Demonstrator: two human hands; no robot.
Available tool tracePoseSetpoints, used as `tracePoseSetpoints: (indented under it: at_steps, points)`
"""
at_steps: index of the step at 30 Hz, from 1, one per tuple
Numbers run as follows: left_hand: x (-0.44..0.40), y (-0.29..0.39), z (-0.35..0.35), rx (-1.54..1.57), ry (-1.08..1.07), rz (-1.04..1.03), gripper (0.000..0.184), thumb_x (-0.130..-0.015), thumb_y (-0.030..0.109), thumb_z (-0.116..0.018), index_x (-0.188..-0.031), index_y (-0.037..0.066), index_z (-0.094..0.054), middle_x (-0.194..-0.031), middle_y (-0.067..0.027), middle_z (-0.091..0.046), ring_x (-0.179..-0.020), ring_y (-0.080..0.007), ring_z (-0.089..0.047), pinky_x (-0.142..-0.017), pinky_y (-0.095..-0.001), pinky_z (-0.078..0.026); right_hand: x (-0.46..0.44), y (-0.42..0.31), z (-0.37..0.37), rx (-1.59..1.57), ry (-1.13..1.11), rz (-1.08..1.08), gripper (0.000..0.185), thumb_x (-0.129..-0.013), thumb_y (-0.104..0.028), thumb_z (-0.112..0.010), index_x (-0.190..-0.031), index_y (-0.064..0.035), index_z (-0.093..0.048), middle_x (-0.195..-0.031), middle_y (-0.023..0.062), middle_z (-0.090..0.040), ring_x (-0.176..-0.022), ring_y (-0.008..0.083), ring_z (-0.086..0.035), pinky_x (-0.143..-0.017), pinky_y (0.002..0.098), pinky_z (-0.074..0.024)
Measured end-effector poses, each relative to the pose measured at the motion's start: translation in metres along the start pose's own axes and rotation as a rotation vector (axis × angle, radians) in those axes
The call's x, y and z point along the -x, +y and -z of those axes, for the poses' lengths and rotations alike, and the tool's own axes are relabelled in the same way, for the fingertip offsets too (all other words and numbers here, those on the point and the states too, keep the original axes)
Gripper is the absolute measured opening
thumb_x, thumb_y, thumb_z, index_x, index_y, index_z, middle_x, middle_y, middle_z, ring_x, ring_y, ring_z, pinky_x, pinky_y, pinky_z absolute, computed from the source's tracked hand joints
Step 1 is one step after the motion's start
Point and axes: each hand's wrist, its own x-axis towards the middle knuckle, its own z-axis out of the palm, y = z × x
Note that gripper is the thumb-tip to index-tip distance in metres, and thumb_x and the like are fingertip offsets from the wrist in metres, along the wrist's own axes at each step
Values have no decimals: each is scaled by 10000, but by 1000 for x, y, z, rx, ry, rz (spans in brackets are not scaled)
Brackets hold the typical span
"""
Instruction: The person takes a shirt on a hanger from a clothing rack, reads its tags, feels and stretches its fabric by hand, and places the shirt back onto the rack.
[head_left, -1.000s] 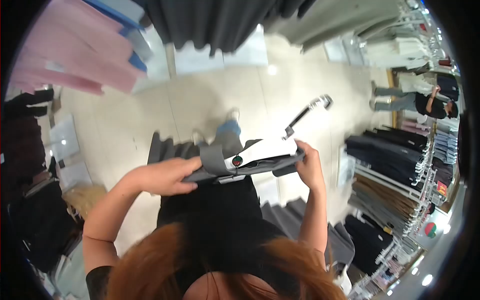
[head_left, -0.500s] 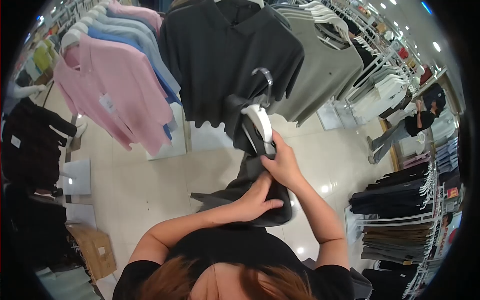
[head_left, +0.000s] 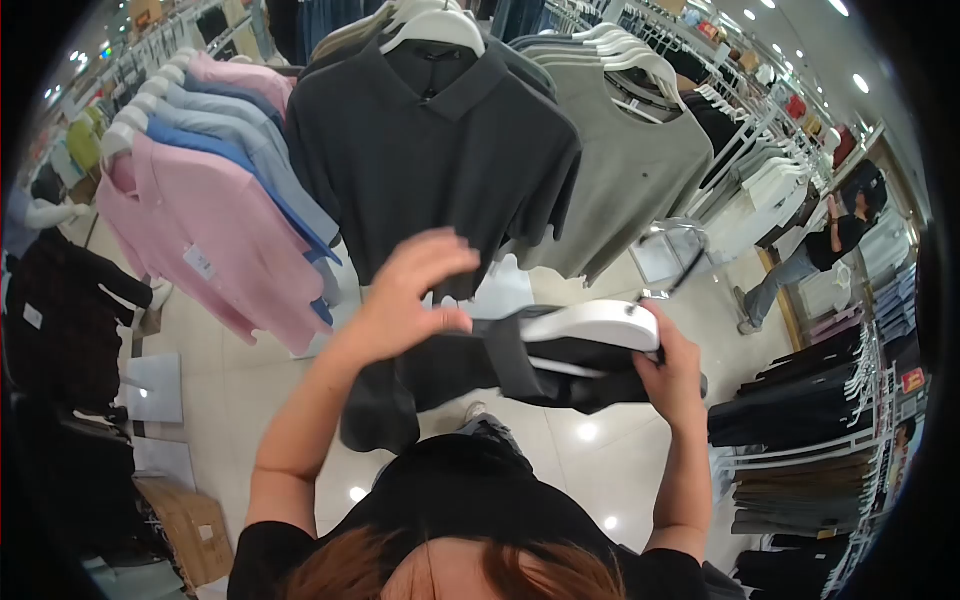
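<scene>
My right hand (head_left: 676, 370) is closed round one end of a white hanger (head_left: 590, 322), near its metal hook (head_left: 690, 255). A dark grey garment (head_left: 455, 370) hangs on this hanger, turned sideways in front of my body; I cannot make out its kind. Above the garment's other end is my left hand (head_left: 405, 295), its fingers apart and slightly blurred, holding nothing. Just beyond that hand, a dark grey polo shirt (head_left: 430, 150) faces me on another white hanger (head_left: 435, 30).
Pink shirts (head_left: 210, 240) and blue shirts hang on the left; a grey-green sleeveless top (head_left: 630, 160) hangs to the right of the polo. Folded trousers (head_left: 800, 490) fill a rack at the right. A cardboard box (head_left: 190, 530) stands lower left. Another person (head_left: 835, 240) stands far right.
The hanger and garment have swung from upright to nearly level, hook now to the right. My left hand has left the garment and risen up and left; my right hand moved right with the hanger.
</scene>
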Motion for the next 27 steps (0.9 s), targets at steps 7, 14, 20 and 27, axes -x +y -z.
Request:
tracePoseSetpoints:
  at_steps: [7, 14, 20, 27]
  points:
    - [-204, -78, 70, -706, 817, -74, 885, -615, 427, -746, -1247, -62, -365, -1269, -245, -389, -1214, -341, -347, -989, -381, -305, 13, 48, 73, 192, 108, -126, 614, -602, 82, -609, -1194, -33, -495, -931, 216, -598, -826, 366, -593, -713, 339, -467]
    - [-293, -157, 112, -464, 385, 406, 726, -615, 518, -624, -1094, -23, -553, -1184, -257, -467, -1089, -344, -473, -876, -379, -393, 17, 88, 115, 275, 275, -210, 613, -587, 95, -573, -1186, 3, -486, -965, 231, -584, -782, 378, -583, -676, 321, -460]
    - [-305, -165, 110, -789, 507, 479, 631, -578, 511, -588, -1015, 55, -604, -1057, -179, -564, -976, -325, -557, -822, -391, -433, -11, 115, 120, 315, 219, -115, 593, -581, 96, -552, -1166, 19, -494, -976, 222, -585, -763, 374, -581, -666, 323, -459]
    - [-293, -150, 129, -277, 210, 473, 463, -693, 369, -629, -958, -11, -612, -861, -97, -616, -765, -172, -578, -682, -268, -435, -64, 136, 125, 349, 294, -159, 707, -606, 158, -521, -1255, -118, -465, -946, 229, -565, -690, 356, -510, -666, 295, -444]
